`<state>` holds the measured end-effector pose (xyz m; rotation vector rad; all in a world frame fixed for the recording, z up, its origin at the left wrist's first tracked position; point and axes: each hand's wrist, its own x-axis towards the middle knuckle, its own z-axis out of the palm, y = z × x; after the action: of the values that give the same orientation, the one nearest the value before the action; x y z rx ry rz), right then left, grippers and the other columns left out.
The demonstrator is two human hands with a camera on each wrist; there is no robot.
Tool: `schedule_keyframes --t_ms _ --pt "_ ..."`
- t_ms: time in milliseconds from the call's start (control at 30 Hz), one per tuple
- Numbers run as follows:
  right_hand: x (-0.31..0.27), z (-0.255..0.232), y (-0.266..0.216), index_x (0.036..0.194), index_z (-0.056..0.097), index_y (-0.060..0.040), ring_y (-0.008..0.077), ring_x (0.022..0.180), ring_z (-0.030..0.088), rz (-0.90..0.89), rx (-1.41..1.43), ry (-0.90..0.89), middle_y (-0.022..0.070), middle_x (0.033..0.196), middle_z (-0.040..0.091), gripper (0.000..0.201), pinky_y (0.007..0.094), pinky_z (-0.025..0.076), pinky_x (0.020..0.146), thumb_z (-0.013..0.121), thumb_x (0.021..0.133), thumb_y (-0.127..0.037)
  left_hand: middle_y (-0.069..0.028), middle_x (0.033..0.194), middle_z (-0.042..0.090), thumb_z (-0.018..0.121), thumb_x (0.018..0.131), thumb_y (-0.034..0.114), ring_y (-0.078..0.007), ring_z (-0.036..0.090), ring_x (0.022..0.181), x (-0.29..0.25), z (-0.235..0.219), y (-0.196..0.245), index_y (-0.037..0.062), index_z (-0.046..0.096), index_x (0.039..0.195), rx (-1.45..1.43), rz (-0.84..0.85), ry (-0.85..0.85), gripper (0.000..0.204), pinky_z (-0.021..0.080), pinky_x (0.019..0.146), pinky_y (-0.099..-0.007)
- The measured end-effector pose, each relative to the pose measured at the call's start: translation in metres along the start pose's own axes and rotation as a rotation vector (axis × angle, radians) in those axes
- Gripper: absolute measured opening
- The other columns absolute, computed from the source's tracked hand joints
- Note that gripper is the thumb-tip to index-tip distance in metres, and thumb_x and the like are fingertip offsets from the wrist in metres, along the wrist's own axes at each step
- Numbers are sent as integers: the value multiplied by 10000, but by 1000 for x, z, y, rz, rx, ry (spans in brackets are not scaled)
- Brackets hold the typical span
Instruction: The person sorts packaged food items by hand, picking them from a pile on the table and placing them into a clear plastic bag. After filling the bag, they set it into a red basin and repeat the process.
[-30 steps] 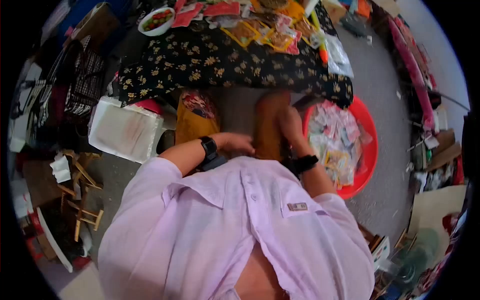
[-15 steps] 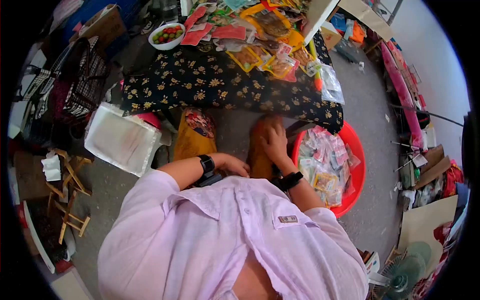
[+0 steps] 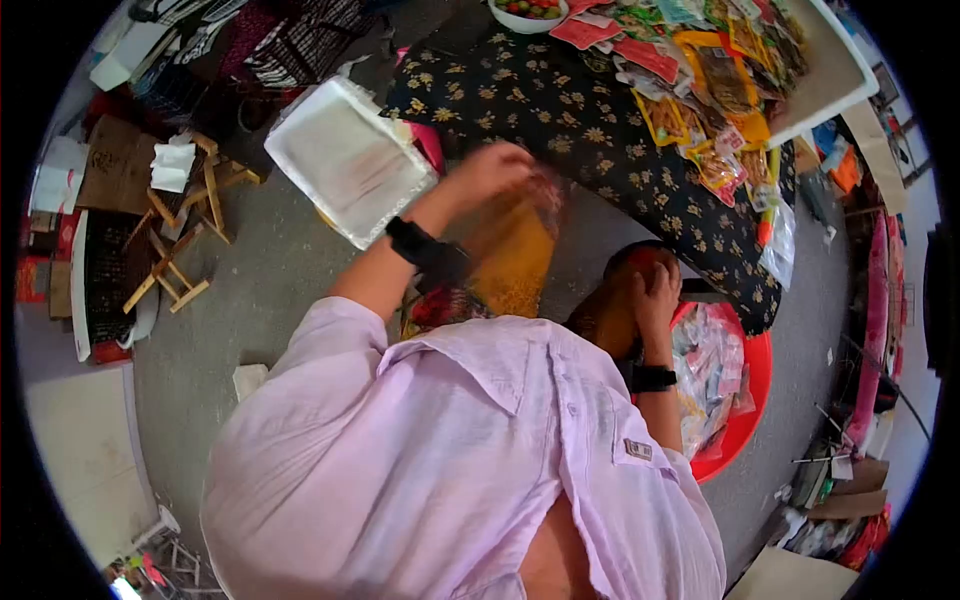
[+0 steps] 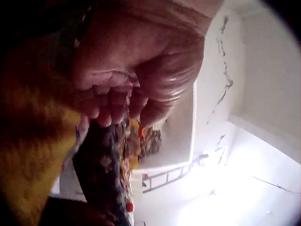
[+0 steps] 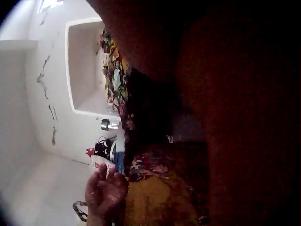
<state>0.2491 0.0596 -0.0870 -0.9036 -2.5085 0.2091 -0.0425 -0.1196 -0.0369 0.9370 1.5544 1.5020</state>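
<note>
Taking the head view as a clock face, a wooden stool (image 3: pixel 205 225) stands on the floor towards 9 to 10 o'clock, and a white tray-like piece (image 3: pixel 345 150) lies near 10 to 11. The fresh change is at 12 o'clock: the left hand (image 3: pixel 490 172), low in the lap half a second ago, is now up and forward by the left knee of the yellow trousers (image 3: pixel 520 250), blurred by motion, while the whole view has swung leftward. Whether it touches the knee I cannot tell; its fingers hang loosely curled, with nothing visible in the grasp. Also near 12, at the top edge, a white bowl (image 3: pixel 527 25) sits on the floral cloth (image 3: pixel 500 85). At 3 o'clock the right hand (image 3: pixel 657 290) rests on the right knee, as it lay on that leg before, fingers spread and gripping nothing; its wrist view is too dark to add more. Towards 1 to 2 o'clock the packets (image 3: pixel 720 80) lie heaped on the cloth, in front of a white box (image 3: pixel 830 85), and at 4 o'clock the red tub (image 3: pixel 758 390) holds more packets (image 3: pixel 712 365). With both hands at the legs and well apart from both lots, handling of the packets looks paused, the change being one of posture.
</note>
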Motion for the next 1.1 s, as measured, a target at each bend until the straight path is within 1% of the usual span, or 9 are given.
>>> schedule_keyframes --t_ms 33,100,167,333,467,567,767,867,1100 --pt "0 -2 -1 962 496 -26 378 1049 354 11 8 -1 195 1109 406 361 429 322 865 594 668 -211 -47 856 536 535 771 165 -123 512 747 -4 -20 -6 7 478 996 163 1 233 281 428 646 -249" --pt "1 -3 0 960 494 -22 376 1054 352 17 16 1 196 1115 403 355 425 317 872 592 668 -196 -46 825 545 522 776 158 -123 507 729 -16 -61 -21 11 493 983 247 -16 445 256 419 646 -244" --pt "1 -3 1 959 493 -18 375 1054 354 6 19 4 198 1120 401 347 422 314 876 589 668 -180 -105 865 561 496 767 159 -219 531 781 -31 -101 -40 -3 514 945 669 -77 651 241 422 688 -293" --pt "2 -3 1 957 492 -11 373 1037 368 -12 36 21 201 1116 403 346 416 323 867 593 662 -163 -170 975 521 465 717 203 -312 487 916 -71 -191 -97 50 516 981 1258 -198 963 309 382 805 -373" --pt "3 -5 0 961 492 -10 374 1029 374 2 27 4 205 1115 402 349 413 327 863 593 662 -157 -157 1002 518 416 743 249 -308 488 951 -78 -219 -107 75 441 1105 1259 -612 680 403 382 806 -403" --pt "4 -2 0 965 491 -10 373 1038 367 3 29 14 207 1113 402 350 413 321 869 591 665 -159 -156 1013 518 406 756 268 -313 489 955 -80 -219 -107 80 456 1080 1240 -726 529 377 382 802 -416" --pt "6 0 -1 967 492 -11 367 1061 348 28 12 -31 205 1115 398 348 413 306 884 581 676 -181 -130 1020 525 419 760 285 -296 489 969 -75 -221 -100 109 478 1038 1278 -796 574 335 385 796 -399" --pt "9 0 -4 965 490 -11 367 1062 344 45 -17 -52 203 1121 392 346 414 307 882 578 677 -182 -167 1038 507 437 762 281 -303 479 969 -75 -202 -68 103 462 1079 1557 -743 555 365 390 796 -400" --pt "7 1 -5 955 487 -16 368 1050 349 38 -20 -42 198 1109 398 336 413 308 879 577 674 -175 -181 990 529 381 781 232 -318 501 934 -72 -240 -119 62 538 952 1305 -760 441 288 394 794 -391"
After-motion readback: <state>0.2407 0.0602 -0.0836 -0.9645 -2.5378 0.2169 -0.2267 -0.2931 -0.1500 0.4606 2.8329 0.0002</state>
